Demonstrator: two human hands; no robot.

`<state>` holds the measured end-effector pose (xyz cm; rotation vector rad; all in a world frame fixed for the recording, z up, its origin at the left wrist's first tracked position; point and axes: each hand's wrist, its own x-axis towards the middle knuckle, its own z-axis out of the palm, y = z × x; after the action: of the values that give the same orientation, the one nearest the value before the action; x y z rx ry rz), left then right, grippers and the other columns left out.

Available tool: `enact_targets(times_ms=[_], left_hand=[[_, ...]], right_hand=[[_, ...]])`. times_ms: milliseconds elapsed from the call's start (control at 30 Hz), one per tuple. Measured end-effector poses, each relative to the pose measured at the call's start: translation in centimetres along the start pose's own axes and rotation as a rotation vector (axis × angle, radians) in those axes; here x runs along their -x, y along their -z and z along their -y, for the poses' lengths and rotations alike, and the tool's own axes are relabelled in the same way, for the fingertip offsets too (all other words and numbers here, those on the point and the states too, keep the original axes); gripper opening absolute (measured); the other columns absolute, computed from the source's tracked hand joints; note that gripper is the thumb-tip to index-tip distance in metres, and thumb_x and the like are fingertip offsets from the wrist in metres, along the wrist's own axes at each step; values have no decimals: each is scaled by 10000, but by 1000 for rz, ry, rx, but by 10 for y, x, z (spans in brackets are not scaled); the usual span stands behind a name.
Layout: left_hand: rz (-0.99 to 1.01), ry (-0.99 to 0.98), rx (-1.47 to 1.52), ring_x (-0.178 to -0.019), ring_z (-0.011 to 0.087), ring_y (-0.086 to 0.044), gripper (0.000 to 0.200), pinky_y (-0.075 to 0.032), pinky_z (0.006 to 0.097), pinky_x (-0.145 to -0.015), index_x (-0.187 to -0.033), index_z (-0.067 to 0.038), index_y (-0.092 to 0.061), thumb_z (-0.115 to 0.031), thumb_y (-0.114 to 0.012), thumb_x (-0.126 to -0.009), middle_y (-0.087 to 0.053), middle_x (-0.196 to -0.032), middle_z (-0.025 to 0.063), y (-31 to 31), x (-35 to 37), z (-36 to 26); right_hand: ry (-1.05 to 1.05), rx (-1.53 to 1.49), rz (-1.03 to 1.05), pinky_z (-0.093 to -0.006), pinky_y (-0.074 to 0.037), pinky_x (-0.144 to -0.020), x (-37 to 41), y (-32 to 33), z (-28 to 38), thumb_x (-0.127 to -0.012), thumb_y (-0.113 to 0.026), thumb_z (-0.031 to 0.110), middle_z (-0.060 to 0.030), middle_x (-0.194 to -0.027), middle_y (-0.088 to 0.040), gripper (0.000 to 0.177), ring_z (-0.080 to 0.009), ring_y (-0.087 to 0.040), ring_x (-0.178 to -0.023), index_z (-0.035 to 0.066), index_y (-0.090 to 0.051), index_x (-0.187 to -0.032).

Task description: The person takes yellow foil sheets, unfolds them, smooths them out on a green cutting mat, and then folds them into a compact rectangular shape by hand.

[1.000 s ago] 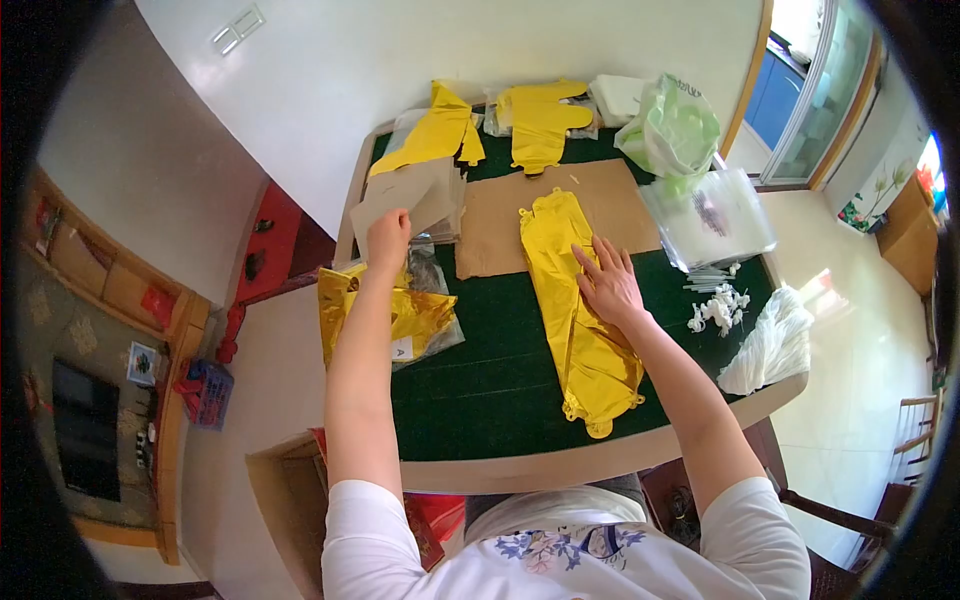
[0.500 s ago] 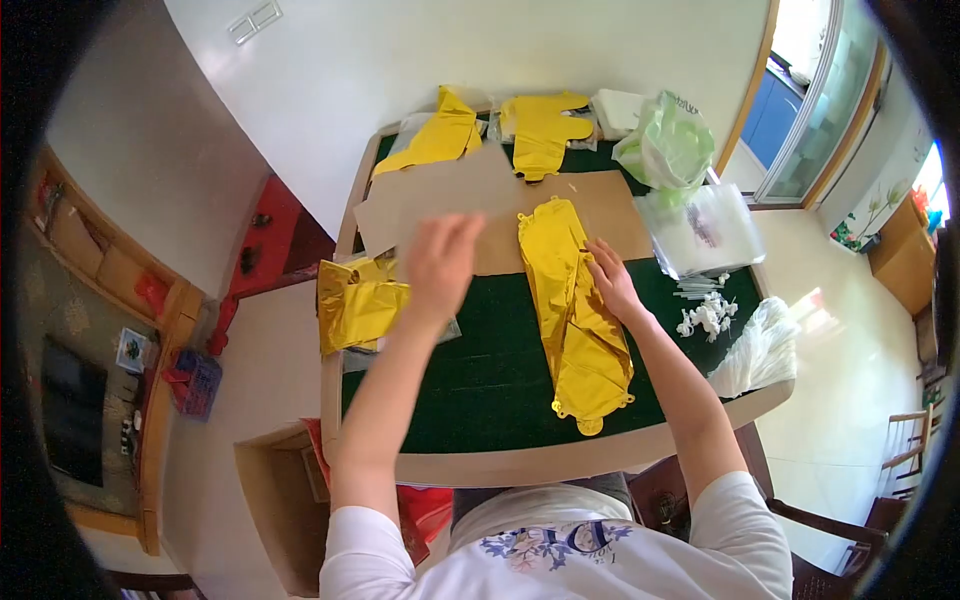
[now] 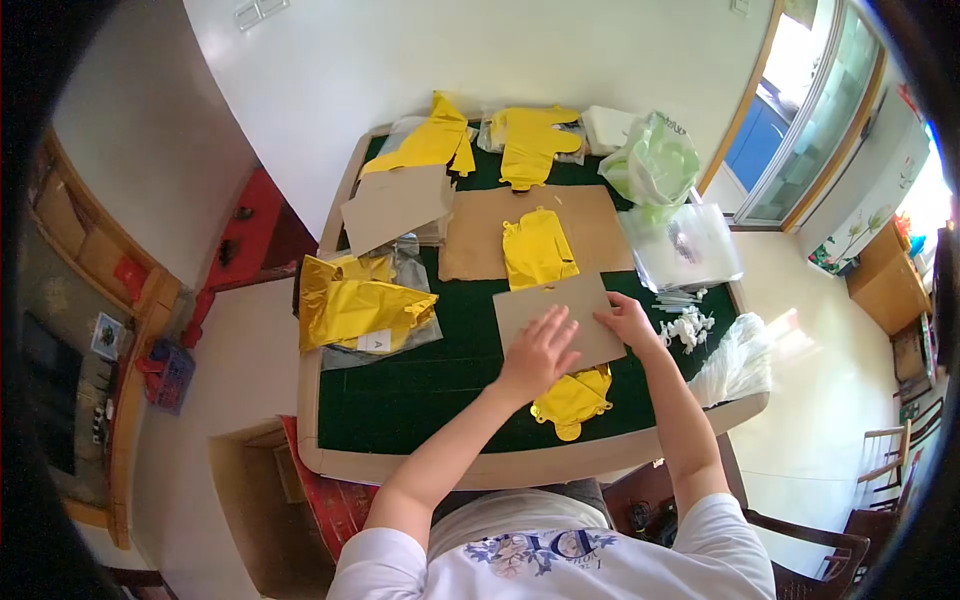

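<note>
In the head view, the left hand point(image 3: 540, 345) lies flat on a grey cardboard sheet point(image 3: 556, 312). Its grip is released, the fingers spread, and the palm presses on the lower middle of the sheet. The right hand point(image 3: 628, 320) is at the right edge of the same sheet, with its fingers laid on the card. I cannot tell whether its grip pinches the edge, because the thumb is hidden.

The sheet lies across a gold foil balloon point(image 3: 538, 250) on the green tabletop point(image 3: 420, 385). The upper part of the balloon comes out beyond the fingertips, and its lower end shows just under the left wrist. The middle part is covered by the card and both hands, so its shape there is not visible.

Beyond the hands, under the upper part of the balloon, lies a larger brown board point(image 3: 478, 235). To the left of the left hand, well apart, is a crumpled gold foil pile point(image 3: 355, 305) with a small label that is too small to read. Just right of the right hand are small white pieces point(image 3: 686, 325), and I cannot make out what they are.
</note>
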<state>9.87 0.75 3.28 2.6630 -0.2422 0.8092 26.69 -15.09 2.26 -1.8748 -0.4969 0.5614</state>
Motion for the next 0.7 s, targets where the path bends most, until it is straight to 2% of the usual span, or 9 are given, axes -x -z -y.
enact_targets(times_ms=[33, 67, 200, 267, 300, 400, 500, 600, 700], left_hand=[[9, 57, -35, -1299, 320, -397, 449, -347, 472, -1048, -1225, -43, -581, -307, -636, -865, -464, -1355, 166, 1, -1, 6], [109, 128, 12, -1361, 319, -327, 479, -262, 507, -1104, -1261, -56, -557, -390, -555, -917, -398, -1434, 166, -7, 2, 17], [248, 186, -62, -1390, 311, -275, 528, -236, 516, -1115, -1328, -66, -496, -405, -532, -924, -364, -1458, 160, -13, 8, 32], [302, 205, -78, -1401, 305, -256, 549, -213, 510, -1127, -1356, -84, -467, -432, -503, -933, -353, -1467, 157, -15, 9, 36], [309, 209, -80, -1400, 306, -258, 548, -212, 509, -1128, -1360, -90, -462, -432, -502, -933, -355, -1466, 155, -16, 9, 37], [321, 228, -75, -1399, 305, -260, 541, -204, 512, -1130, -1362, -103, -459, -431, -501, -933, -357, -1466, 149, -21, 9, 40], [314, 253, -81, -1395, 301, -268, 529, -200, 529, -1126, -1349, -104, -473, -426, -508, -930, -362, -1463, 147, -22, 10, 36], [305, 256, -109, -1382, 307, -285, 525, -208, 544, -1115, -1341, -103, -477, -416, -521, -921, -375, -1449, 153, -21, 12, 33], [291, 250, -107, -1377, 308, -290, 512, -211, 550, -1111, -1332, -106, -483, -404, -530, -918, -377, -1446, 151, -21, 13, 34]], right_hand=[[-3, 31, -24, -303, -525, -636, 2, -1, 0, -815, -692, 131, -135, -854, -701, 439, -166, -672, -746, 17, -572, -1221], [-7, 63, -47, -308, -528, -641, 4, -2, 0, -809, -696, 134, -144, -854, -700, 454, -176, -675, -743, 20, -568, -1229], [1, 192, -191, -333, -530, -657, 8, -11, 1, -793, -703, 147, -164, -867, -699, 529, -221, -687, -762, 35, -530, -1281], [37, 232, -289, -325, -525, -654, 12, -17, 0, -784, -705, 154, -150, -839, -696, 544, -213, -677, -732, 49, -530, -1289], [53, 252, -338, -321, -522, -652, 14, -19, 0, -780, -706, 158, -143, -826, -694, 552, -208, -672, -717, 56, -530, -1293], [83, 474, -374, -356, -521, -700, 14, -21, -1, -773, -703, 175, -144, -836, -666, 547, -276, -658, -768, 69, -538, -1283], [130, 588, -360, -428, -502, -813, 18, -21, 3, -787, -679, 193, -204, -1037, -620, 527, -377, -609, -955, 66, -520, -1273], [94, 631, -354, -427, -495, -831, 26, -24, 14, -795, -663, 196, -196, -1109, -592, 499, -360, -597, -992, 73, -530, -1259], [106, 645, -390, -421, -503, -788, 21, -23, 7, -814, -643, 205, -176, -1048, -616, 479, -354, -616, -935, 65, -530, -1258]])
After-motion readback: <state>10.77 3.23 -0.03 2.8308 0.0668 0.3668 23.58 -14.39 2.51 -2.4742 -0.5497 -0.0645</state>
